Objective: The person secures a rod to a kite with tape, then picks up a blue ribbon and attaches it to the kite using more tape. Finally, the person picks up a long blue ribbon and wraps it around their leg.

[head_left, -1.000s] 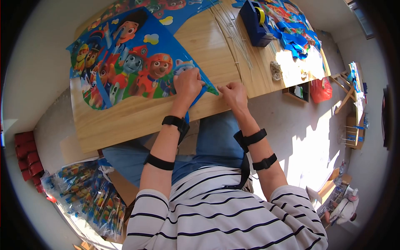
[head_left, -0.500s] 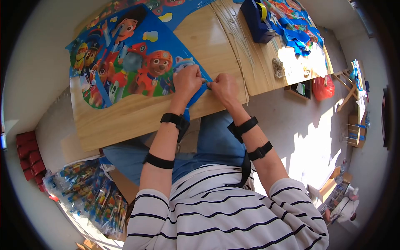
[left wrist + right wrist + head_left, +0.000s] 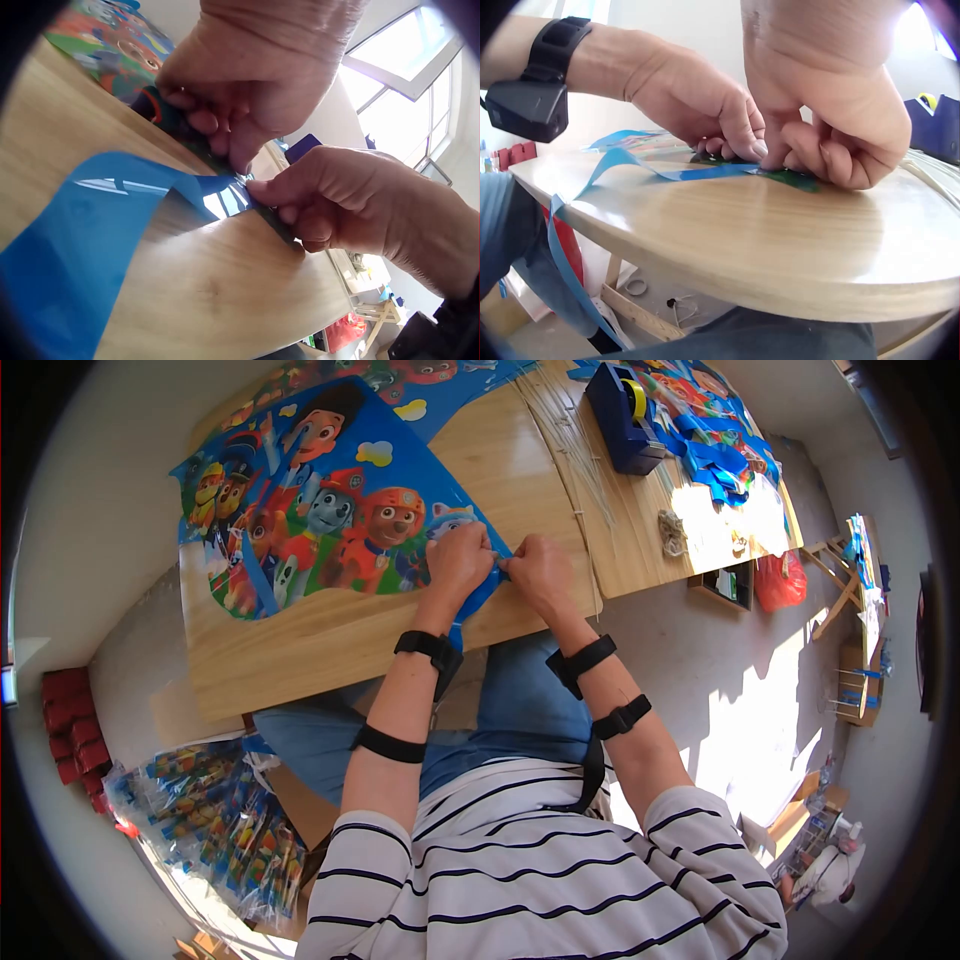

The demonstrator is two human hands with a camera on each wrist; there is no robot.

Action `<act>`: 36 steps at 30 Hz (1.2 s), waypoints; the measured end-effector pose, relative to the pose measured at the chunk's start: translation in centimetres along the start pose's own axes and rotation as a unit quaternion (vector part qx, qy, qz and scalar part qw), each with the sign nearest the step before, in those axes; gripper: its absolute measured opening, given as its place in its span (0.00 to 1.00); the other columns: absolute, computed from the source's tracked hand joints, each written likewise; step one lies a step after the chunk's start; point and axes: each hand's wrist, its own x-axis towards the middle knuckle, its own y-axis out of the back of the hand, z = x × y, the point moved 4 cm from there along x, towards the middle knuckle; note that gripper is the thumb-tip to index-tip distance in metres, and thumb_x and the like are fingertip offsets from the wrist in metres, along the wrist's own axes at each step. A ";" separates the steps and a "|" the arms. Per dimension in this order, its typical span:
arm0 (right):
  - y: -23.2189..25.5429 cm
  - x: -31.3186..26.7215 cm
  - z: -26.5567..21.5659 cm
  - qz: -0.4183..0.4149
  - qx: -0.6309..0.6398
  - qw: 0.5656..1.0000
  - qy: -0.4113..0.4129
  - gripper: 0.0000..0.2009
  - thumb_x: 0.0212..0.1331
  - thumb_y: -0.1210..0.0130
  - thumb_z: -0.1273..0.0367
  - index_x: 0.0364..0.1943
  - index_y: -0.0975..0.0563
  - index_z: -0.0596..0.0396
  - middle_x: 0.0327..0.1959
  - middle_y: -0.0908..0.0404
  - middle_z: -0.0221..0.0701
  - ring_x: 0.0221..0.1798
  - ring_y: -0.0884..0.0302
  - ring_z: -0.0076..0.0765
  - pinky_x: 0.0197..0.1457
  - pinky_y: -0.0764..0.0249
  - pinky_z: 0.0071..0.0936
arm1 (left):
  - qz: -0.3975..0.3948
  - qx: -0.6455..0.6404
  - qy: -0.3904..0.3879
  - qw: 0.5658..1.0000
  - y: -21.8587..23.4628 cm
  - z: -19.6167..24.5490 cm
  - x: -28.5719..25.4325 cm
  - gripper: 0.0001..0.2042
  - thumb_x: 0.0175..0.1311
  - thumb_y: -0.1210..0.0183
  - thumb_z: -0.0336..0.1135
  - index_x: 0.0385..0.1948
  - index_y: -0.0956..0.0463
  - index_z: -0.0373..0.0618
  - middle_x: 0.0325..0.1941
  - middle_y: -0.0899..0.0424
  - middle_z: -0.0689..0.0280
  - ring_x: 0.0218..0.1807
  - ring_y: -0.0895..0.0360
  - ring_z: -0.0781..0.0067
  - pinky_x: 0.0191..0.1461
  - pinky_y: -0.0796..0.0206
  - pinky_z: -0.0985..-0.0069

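Note:
A printed plastic kite sheet [image 3: 345, 510] with cartoon dogs lies on the wooden table [image 3: 270, 660], one narrow green corner pointing toward the right hand. My left hand [image 3: 460, 565] bends over this corner, thumb and curled fingers pinching a shiny blue ribbon [image 3: 97, 217] against the sheet's edge. Right beside it, my right hand [image 3: 540, 575] pinches the ribbon's end at the corner, thumb tip almost against the left thumb. In the right wrist view, the green tip [image 3: 799, 180] shows under the right fingers. The ribbon's loose length curves over the table edge and hangs down.
A blue tape dispenser [image 3: 625, 425] stands at the back right, beside thin pale rods [image 3: 570, 450] and piled blue ribbons [image 3: 715, 465]. A small coil of string [image 3: 672, 532] lies near the right edge. On the floor are a red bag [image 3: 780, 582] and wrapped prints [image 3: 215, 825].
My right hand has moved from the corner's tip leftward to my left hand and now pinches there. The left hand has stayed at nearly the same place on the sheet.

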 end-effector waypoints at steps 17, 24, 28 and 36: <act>-0.4 -0.5 -0.9 -0.003 -0.012 0.995 0.096 0.10 0.44 0.36 0.69 0.29 0.24 0.58 0.35 0.19 0.44 0.43 0.22 0.55 0.44 0.26 0.49 | 0.167 0.274 0.141 0.937 16.8 -20.7 -10.9 0.37 0.59 0.39 0.58 0.64 0.34 0.38 0.73 0.36 0.54 0.75 0.44 0.51 0.72 0.57 0.37; 8.4 4.5 -1.3 0.152 -0.120 0.967 0.163 0.05 0.43 0.46 0.74 0.24 0.20 0.59 0.36 0.18 0.47 0.36 0.21 0.59 0.42 0.27 0.51 | 0.095 0.217 0.086 0.968 11.0 -7.1 -15.7 0.37 0.56 0.38 0.59 0.59 0.29 0.37 0.66 0.30 0.50 0.69 0.36 0.52 0.65 0.53 0.37; 17.0 4.3 -6.7 0.260 -0.260 0.909 0.197 0.06 0.43 0.43 0.73 0.28 0.19 0.53 0.35 0.20 0.36 0.44 0.21 0.49 0.44 0.26 0.43 | 0.059 0.011 -0.050 0.997 5.7 -0.5 -15.0 0.35 0.57 0.38 0.58 0.60 0.30 0.41 0.68 0.33 0.52 0.70 0.39 0.51 0.70 0.54 0.43; 19.0 4.3 -11.8 0.346 -0.336 0.834 0.269 0.06 0.49 0.45 0.72 0.32 0.20 0.50 0.37 0.20 0.33 0.47 0.21 0.45 0.45 0.24 0.41 | 0.172 0.142 0.130 0.966 11.8 -7.8 -18.4 0.37 0.50 0.30 0.46 0.63 0.33 0.43 0.74 0.40 0.56 0.74 0.45 0.52 0.70 0.58 0.30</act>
